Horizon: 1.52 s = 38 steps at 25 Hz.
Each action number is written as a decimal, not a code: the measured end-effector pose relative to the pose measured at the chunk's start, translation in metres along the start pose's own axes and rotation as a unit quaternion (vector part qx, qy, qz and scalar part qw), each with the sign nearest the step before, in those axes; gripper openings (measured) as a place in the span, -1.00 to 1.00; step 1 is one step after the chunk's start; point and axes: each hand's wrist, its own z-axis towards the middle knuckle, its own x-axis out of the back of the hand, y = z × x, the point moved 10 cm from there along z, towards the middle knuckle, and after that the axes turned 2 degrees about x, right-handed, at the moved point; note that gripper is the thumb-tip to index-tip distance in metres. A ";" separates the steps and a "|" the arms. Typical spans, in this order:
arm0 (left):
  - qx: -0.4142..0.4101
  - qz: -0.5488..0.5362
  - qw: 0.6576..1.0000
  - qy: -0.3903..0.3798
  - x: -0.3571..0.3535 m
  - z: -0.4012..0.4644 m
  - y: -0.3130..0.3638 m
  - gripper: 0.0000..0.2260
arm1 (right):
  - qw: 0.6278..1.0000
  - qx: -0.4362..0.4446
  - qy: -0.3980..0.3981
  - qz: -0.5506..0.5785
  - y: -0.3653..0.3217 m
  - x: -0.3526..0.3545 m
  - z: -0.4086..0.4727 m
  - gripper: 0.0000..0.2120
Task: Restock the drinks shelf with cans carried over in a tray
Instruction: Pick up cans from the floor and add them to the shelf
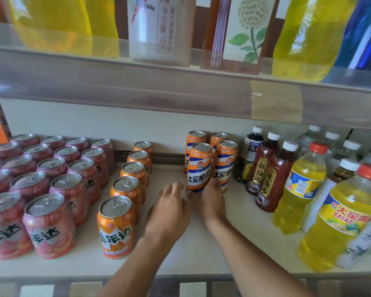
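Right hand (210, 202) fingers hold the front tall can (199, 168); left hand (169, 213) fingers loose beside it; push it straight back.

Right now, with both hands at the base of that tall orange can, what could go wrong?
1. The tall front can leans slightly while the right hand grips its base; a push could tip it against the tall cans beside and behind it.
2. The left hand sits close to the short orange cans; a sideways move might knock that single-file row.
3. The dark tea bottles stand close on the right, leaving little room.
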 end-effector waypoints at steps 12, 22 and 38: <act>-0.022 0.013 0.999 0.032 0.009 0.018 0.001 -0.72 | 1.000 -0.029 -0.001 0.002 0.006 -0.012 0.013 -0.55; -0.021 -0.007 0.999 0.032 0.004 0.021 -0.003 -0.75 | 0.999 -0.040 0.004 -0.029 0.006 -0.019 0.022 -0.55; -0.070 -0.001 0.997 -0.034 0.015 -0.020 0.023 -0.74 | 0.983 0.082 0.002 -0.166 -0.031 0.061 -0.057 -0.63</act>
